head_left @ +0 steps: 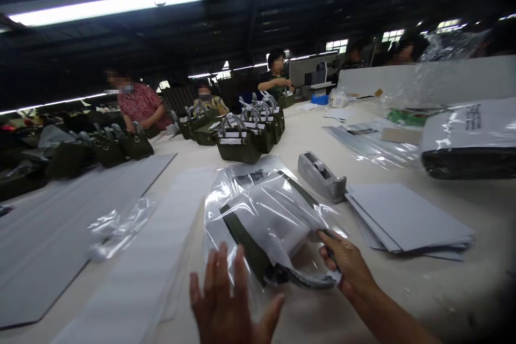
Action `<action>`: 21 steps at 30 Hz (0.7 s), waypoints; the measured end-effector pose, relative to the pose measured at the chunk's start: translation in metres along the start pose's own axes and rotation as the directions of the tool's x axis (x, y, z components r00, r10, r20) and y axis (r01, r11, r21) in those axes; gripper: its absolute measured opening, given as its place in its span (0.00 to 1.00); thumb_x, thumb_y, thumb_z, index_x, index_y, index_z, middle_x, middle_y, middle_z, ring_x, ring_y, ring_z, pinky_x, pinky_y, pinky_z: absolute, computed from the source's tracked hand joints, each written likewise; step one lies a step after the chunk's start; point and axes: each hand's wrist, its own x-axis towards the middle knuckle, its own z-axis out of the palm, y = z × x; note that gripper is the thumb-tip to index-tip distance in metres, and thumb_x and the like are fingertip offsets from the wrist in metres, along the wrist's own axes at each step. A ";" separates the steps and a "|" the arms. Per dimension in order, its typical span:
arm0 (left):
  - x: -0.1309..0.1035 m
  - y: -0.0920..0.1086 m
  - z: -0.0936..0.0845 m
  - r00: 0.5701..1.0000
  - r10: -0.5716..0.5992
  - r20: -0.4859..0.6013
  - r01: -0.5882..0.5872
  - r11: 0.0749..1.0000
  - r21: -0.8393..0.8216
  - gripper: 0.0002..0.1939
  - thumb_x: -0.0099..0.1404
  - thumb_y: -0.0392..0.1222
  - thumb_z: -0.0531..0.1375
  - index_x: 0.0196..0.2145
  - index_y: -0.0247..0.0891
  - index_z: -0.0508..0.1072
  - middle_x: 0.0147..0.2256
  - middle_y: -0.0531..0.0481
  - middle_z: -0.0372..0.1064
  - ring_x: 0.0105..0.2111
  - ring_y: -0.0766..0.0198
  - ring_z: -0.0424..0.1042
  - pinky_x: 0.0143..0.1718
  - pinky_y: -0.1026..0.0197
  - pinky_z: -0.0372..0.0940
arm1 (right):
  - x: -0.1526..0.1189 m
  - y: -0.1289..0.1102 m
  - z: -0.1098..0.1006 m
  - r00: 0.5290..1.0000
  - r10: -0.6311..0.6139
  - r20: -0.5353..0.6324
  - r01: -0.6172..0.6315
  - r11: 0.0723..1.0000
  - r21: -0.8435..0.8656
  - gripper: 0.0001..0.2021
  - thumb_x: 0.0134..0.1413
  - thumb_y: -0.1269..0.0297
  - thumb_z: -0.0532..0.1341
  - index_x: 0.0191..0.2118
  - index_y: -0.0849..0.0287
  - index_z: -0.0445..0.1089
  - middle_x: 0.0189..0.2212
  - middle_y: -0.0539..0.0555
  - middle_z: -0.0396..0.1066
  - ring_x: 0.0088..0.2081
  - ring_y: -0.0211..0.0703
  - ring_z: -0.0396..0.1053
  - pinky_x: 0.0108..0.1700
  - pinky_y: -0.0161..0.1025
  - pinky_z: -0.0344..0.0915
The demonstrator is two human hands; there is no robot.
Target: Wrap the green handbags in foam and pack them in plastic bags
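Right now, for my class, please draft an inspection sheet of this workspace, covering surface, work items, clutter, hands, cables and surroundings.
Surface: pale table.
Work items: dark green bag, clear plastic over it.
Clutter: tape dispenser, stacked white sheets, crumpled plastic.
Left hand: open, fingers spread beside the bag; contact unclear.
Right hand: closed on a dark item, its identity unclear.
Cables: thin loop hangs by the ceiling light; whether cable, unclear.
Surroundings: co-workers beyond, near more green bags.

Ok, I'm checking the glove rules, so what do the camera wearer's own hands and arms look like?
Both hands are ungloved. The left hand shows no ring, and its forearm is out of frame. The right hand leads to a bare forearm, with no sleeve, watch or bracelet in view.
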 end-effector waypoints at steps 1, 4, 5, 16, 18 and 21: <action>0.020 0.016 0.006 0.996 0.059 0.063 -0.057 0.998 -0.032 0.36 0.54 0.56 0.58 0.55 0.34 0.57 0.55 0.34 0.55 0.56 0.40 0.54 0.55 0.33 0.42 | 0.000 0.001 0.001 1.000 -0.004 0.001 0.004 1.000 0.000 0.18 0.38 0.58 0.66 0.33 0.60 0.61 0.12 0.43 0.60 0.10 0.25 0.49 0.12 0.23 0.41; 0.069 0.054 0.035 0.971 0.141 0.191 -0.126 0.988 -0.090 0.25 0.58 0.44 0.57 0.53 0.36 0.61 0.54 0.37 0.58 0.56 0.43 0.54 0.55 0.30 0.38 | -0.002 0.004 0.003 0.999 -0.033 0.006 0.033 0.999 -0.002 0.19 0.36 0.57 0.67 0.34 0.61 0.62 0.12 0.43 0.60 0.10 0.25 0.48 0.12 0.24 0.41; 0.080 0.062 0.045 0.958 0.171 0.228 -0.150 0.983 -0.109 0.18 0.59 0.39 0.55 0.48 0.33 0.66 0.50 0.36 0.63 0.53 0.44 0.58 0.54 0.31 0.42 | -0.003 0.004 0.003 0.999 -0.045 0.010 0.045 0.999 -0.005 0.19 0.36 0.57 0.67 0.34 0.61 0.63 0.12 0.43 0.60 0.10 0.25 0.49 0.12 0.24 0.41; 0.028 0.058 0.031 0.967 0.228 -0.116 -0.250 0.940 -0.234 0.15 0.63 0.35 0.51 0.47 0.41 0.67 0.53 0.44 0.61 0.54 0.52 0.58 0.57 0.39 0.46 | -0.007 0.004 0.002 0.999 -0.033 0.042 0.030 0.998 0.056 0.17 0.31 0.63 0.68 0.29 0.60 0.63 0.14 0.43 0.59 0.13 0.25 0.49 0.13 0.24 0.46; -0.003 0.028 0.034 0.995 0.050 -0.091 -0.062 0.988 -0.140 0.21 0.62 0.36 0.53 0.53 0.40 0.61 0.56 0.38 0.55 0.57 0.46 0.53 0.55 0.35 0.45 | -0.002 0.007 -0.003 1.000 0.005 0.023 -0.006 0.999 0.047 0.18 0.33 0.61 0.68 0.30 0.60 0.62 0.14 0.43 0.59 0.12 0.24 0.48 0.12 0.22 0.42; -0.042 -0.022 0.046 0.949 -0.313 -0.046 0.314 0.949 0.008 0.27 0.61 0.42 0.56 0.55 0.28 0.56 0.54 0.25 0.54 0.54 0.39 0.56 0.47 0.38 0.58 | 0.003 0.012 -0.006 0.998 0.042 0.037 -0.045 0.993 0.110 0.20 0.34 0.59 0.68 0.33 0.59 0.61 0.14 0.42 0.59 0.12 0.23 0.47 0.12 0.21 0.43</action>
